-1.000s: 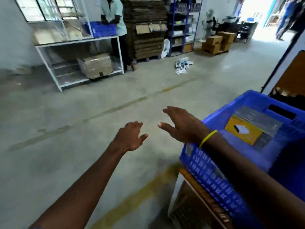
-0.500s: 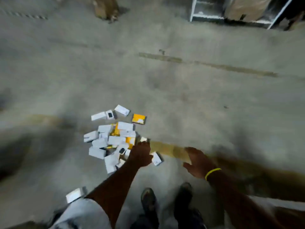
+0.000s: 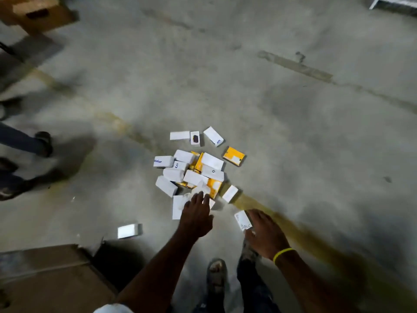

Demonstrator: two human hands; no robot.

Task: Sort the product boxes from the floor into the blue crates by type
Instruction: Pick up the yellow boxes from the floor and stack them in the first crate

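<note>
Both hands had dropped to the product boxes (image 3: 198,170) piled on the floor (image 3: 293,132), left hand (image 3: 196,214) spread over the near edge, right hand (image 3: 265,234) against a stray white box (image 3: 242,220), grip unclear; pickup likely needed fingers closing next.

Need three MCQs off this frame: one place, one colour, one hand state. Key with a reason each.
1. Where does the lone yellow box lie?
A) apart on the floor, off the far right corner of the pile
B) against a cardboard carton
C) in a hand

2. The band on the right wrist is:
A) blue
B) yellow
C) red

3. The left hand is:
A) clenched round a box
B) flat on a carton
C) reaching over the pile, fingers straight

Key: 1 A, bare floor separates it from the pile; 2 B, a yellow loop shows at the wrist; 3 C, its fingers extend and grip nothing.
</note>
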